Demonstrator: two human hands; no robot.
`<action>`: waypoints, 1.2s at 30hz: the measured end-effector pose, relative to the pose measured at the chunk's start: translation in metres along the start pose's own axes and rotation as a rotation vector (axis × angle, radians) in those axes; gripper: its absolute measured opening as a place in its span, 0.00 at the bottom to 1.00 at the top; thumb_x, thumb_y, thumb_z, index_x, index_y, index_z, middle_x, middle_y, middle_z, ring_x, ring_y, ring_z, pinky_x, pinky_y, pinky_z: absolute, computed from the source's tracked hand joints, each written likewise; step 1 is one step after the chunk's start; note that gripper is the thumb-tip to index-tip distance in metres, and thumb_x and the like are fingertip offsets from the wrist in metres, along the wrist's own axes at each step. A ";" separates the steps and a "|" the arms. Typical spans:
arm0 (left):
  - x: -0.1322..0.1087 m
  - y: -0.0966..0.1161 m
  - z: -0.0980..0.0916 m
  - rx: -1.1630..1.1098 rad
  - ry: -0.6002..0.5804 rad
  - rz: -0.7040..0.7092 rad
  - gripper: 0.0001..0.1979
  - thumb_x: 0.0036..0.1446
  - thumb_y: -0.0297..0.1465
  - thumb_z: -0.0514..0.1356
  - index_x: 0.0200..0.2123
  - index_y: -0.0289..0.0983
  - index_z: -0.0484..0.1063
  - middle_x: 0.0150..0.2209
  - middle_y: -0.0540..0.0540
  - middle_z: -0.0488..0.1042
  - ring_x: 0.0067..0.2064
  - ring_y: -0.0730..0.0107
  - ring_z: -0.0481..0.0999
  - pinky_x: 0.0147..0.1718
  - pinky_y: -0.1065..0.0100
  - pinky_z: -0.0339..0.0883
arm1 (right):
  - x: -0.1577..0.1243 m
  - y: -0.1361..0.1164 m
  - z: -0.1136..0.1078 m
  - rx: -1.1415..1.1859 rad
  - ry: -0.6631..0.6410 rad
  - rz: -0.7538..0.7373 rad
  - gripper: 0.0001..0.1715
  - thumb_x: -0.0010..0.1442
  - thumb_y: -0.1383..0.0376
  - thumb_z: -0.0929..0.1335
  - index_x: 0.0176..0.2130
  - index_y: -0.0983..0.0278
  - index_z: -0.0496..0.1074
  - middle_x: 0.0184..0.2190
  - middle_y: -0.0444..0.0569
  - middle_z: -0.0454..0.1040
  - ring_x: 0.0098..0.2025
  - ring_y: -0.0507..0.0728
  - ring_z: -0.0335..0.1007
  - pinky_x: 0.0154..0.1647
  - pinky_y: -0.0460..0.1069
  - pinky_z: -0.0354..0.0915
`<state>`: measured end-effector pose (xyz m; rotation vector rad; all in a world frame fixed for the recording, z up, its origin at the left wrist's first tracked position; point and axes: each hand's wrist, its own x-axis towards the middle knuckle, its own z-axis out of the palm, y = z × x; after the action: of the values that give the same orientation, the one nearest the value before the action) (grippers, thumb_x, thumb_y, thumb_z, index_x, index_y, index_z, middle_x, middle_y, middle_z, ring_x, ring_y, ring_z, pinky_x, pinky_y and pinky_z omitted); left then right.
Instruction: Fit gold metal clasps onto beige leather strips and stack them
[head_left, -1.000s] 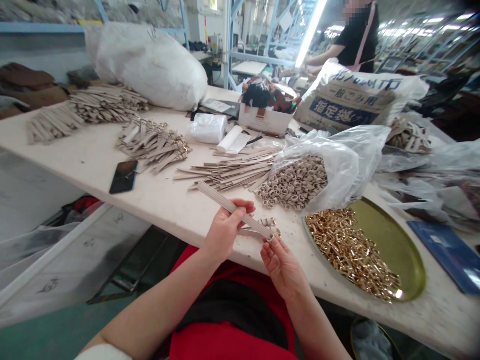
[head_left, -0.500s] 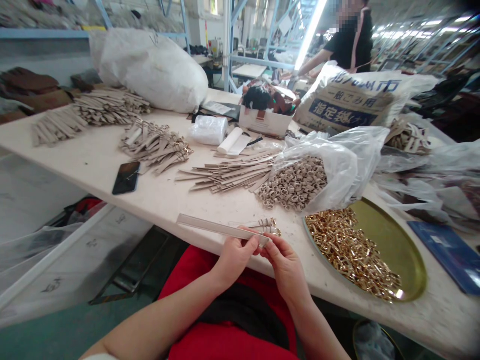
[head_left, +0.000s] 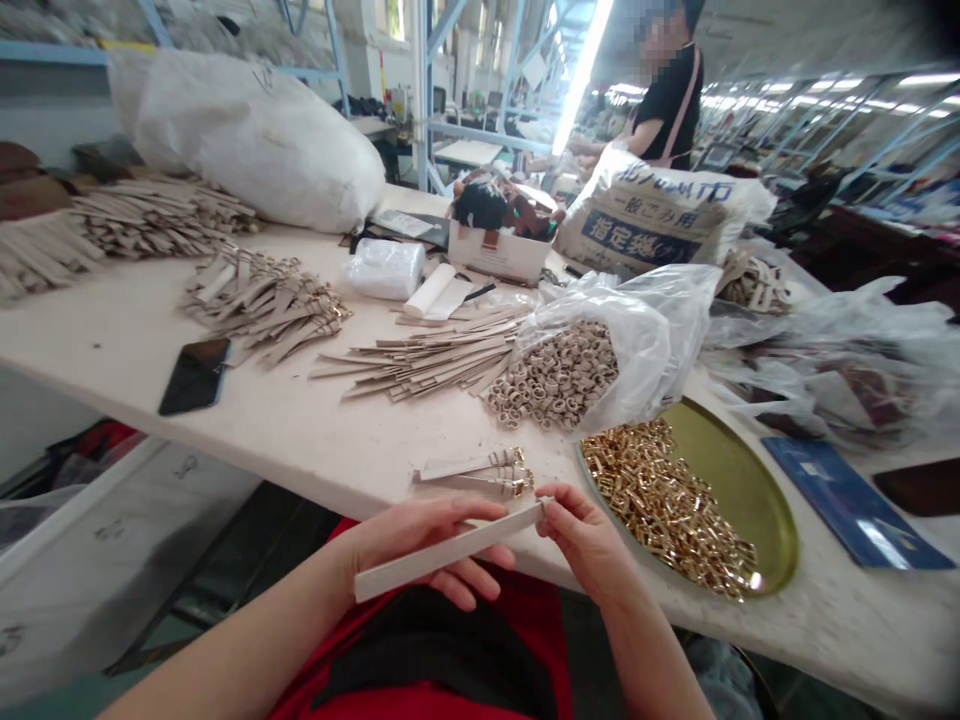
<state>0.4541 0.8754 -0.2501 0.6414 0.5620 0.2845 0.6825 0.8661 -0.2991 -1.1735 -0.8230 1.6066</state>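
Observation:
A flat beige strap (head_left: 450,550) slants in front of me over the table's near edge. My right hand (head_left: 581,540) pinches its right end between thumb and fingers; a keeper or buckle there is too small to tell. My left hand (head_left: 427,545) is open, fingers stretched out, with the strap lying across its palm. Just beyond my hands, several finished straps with gold buckles (head_left: 476,472) lie on the table. Behind them are a heap of small beige loops (head_left: 555,375) spilling from a clear plastic bag (head_left: 645,330) and a fan of loose straps (head_left: 427,352).
To the right stands a round tray (head_left: 776,510) full of gold buckles (head_left: 667,500), beside a blue folder (head_left: 855,500). On the left are a phone (head_left: 195,376), strap bundles (head_left: 262,300) and a big white sack (head_left: 247,140). A person (head_left: 667,100) stands beyond the table.
My left fingers have let go of their pinch and opened under the strap. Its free left end has swung down toward me. My view has shifted to the right.

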 end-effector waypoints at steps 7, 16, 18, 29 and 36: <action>0.031 -0.025 0.007 0.545 0.356 0.238 0.29 0.59 0.39 0.47 0.61 0.36 0.42 0.21 0.54 0.64 0.16 0.80 0.58 0.17 0.76 0.52 | -0.005 0.023 0.032 -0.093 -0.110 0.012 0.13 0.51 0.58 0.69 0.35 0.63 0.69 0.21 0.40 0.66 0.25 0.49 0.60 0.31 0.46 0.59; 0.038 -0.020 0.004 0.375 0.510 0.340 0.16 0.53 0.44 0.51 0.32 0.35 0.61 0.12 0.59 0.52 0.13 0.82 0.47 0.13 0.77 0.41 | 0.068 -0.027 -0.012 -1.108 0.254 -0.473 0.12 0.55 0.61 0.63 0.35 0.66 0.70 0.32 0.50 0.69 0.32 0.55 0.64 0.35 0.49 0.60; 0.040 -0.020 0.007 0.347 0.509 0.341 0.16 0.51 0.44 0.51 0.29 0.36 0.59 0.11 0.60 0.52 0.12 0.82 0.46 0.12 0.77 0.40 | 0.084 -0.036 -0.014 -1.368 0.269 -0.507 0.10 0.56 0.64 0.62 0.33 0.65 0.70 0.32 0.51 0.70 0.32 0.54 0.65 0.36 0.49 0.59; 0.035 -0.038 -0.001 0.324 0.513 0.282 0.12 0.51 0.41 0.48 0.30 0.37 0.57 0.13 0.59 0.55 0.12 0.82 0.47 0.10 0.78 0.38 | 0.054 -0.052 -0.083 -1.850 0.528 -0.325 0.12 0.58 0.61 0.60 0.34 0.64 0.70 0.33 0.50 0.71 0.32 0.55 0.67 0.30 0.48 0.55; 0.034 -0.041 0.012 0.417 0.471 0.289 0.11 0.52 0.39 0.48 0.29 0.36 0.58 0.12 0.59 0.54 0.12 0.82 0.48 0.11 0.78 0.40 | 0.055 -0.049 -0.077 -2.090 0.522 -0.249 0.12 0.57 0.65 0.61 0.29 0.67 0.70 0.30 0.56 0.71 0.31 0.58 0.67 0.28 0.49 0.54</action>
<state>0.4918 0.8521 -0.2816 1.0734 0.9964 0.6078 0.7659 0.9327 -0.2961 -2.3805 -2.1554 -0.4219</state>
